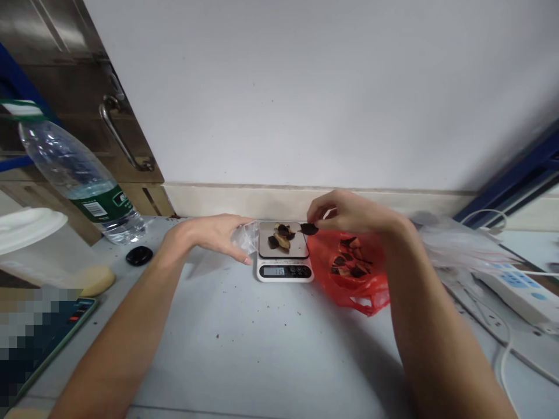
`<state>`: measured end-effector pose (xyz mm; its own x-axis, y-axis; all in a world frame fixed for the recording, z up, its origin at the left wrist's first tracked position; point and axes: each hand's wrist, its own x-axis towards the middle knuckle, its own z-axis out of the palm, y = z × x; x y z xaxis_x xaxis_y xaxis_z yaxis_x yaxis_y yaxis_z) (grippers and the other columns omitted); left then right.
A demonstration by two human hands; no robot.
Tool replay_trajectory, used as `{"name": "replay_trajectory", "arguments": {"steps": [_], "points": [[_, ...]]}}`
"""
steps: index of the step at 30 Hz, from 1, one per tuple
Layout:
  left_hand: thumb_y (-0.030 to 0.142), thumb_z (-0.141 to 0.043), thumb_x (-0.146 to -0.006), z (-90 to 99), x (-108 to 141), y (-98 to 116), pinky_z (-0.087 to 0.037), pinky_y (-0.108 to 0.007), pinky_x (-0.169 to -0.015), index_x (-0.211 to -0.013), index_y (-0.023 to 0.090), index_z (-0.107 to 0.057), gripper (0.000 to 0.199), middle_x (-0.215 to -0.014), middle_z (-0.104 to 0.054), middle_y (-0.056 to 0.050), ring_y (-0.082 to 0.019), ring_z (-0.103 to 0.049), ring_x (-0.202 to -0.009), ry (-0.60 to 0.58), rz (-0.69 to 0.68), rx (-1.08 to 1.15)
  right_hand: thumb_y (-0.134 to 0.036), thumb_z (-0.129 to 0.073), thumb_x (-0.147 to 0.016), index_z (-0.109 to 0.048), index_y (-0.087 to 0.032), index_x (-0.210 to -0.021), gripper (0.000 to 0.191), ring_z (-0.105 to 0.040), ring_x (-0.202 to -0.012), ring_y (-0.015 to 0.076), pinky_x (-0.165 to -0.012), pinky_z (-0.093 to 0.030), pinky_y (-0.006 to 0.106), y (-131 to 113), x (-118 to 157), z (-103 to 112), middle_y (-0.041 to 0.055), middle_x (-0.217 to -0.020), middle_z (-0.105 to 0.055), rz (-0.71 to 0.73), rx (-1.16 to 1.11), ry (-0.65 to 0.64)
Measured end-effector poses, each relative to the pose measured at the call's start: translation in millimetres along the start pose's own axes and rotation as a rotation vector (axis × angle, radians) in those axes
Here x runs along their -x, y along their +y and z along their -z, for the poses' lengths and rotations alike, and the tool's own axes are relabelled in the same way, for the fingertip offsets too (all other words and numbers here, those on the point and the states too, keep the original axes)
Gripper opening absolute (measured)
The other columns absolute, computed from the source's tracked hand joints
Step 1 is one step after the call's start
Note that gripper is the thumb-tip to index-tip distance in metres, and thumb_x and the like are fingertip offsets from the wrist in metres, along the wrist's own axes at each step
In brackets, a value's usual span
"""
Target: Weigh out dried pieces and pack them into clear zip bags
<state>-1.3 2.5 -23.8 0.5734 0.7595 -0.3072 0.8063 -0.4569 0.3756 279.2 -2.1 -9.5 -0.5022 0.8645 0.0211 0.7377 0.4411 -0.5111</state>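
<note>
A small white kitchen scale (285, 274) stands on the desk, its display seeming to read 115, a decimal point too small to make out. Several brown and dark dried pieces (282, 238) lie on its plate. My right hand (340, 212) pinches a dark dried slice (309, 228) at the plate's right edge. Beside the scale, my left hand (213, 235) has thumb and fingers spread around a crumpled clear plastic bag (246, 237); a firm grip on it does not show. A red plastic bag (325, 262), under my right wrist, holds more dried pieces (351, 259).
At left are a water bottle (98, 186), a black round cap (138, 255), a white-lidded container (30, 233) and a partly blurred phone or tablet (56, 343). On the right lie clear plastic bags (458, 247), a power strip (519, 291) and cables. A wall (305, 105) rises behind.
</note>
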Motion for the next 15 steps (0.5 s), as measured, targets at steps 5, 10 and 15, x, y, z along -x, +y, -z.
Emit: {"name": "replay_trajectory", "arguments": {"steps": [5, 10, 15], "points": [[0.061, -0.07, -0.069, 0.7, 1.1, -0.1, -0.038, -0.041, -0.111, -0.152, 0.023, -0.042, 0.095, -0.156, -0.048, -0.013, -0.034, -0.048, -0.139, -0.006, 0.024, -0.024, -0.014, -0.057, -0.069, -0.072, -0.021, -0.079, 0.019, -0.071, -0.079, 0.0188, -0.068, -0.053, 0.027, 1.5, -0.4, 0.3, 0.0024, -0.086, -0.078, 0.006, -0.003, 0.009], [0.064, -0.072, -0.066, 1.2, 1.0, -1.2, -0.041, -0.041, -0.11, -0.152, 0.024, -0.044, 0.099, -0.155, -0.048, -0.012, -0.036, -0.049, -0.137, -0.013, 0.067, -0.03, -0.015, -0.059, -0.07, -0.073, -0.021, -0.081, 0.019, -0.071, -0.078, 0.0184, -0.066, -0.053, 0.026, 2.5, -1.1, -0.5, 0.002, -0.086, -0.078, 0.014, 0.015, 0.008], [0.065, -0.072, -0.067, 0.1, 1.1, -4.0, -0.041, -0.04, -0.109, -0.152, 0.027, -0.043, 0.098, -0.156, -0.048, -0.012, -0.035, -0.05, -0.137, -0.008, 0.069, -0.037, -0.015, -0.059, -0.07, -0.073, -0.021, -0.083, 0.02, -0.07, -0.079, 0.0181, -0.067, -0.053, 0.026, 3.2, -0.2, -0.8, 0.0026, -0.087, -0.077, 0.01, 0.01, 0.0]]}}
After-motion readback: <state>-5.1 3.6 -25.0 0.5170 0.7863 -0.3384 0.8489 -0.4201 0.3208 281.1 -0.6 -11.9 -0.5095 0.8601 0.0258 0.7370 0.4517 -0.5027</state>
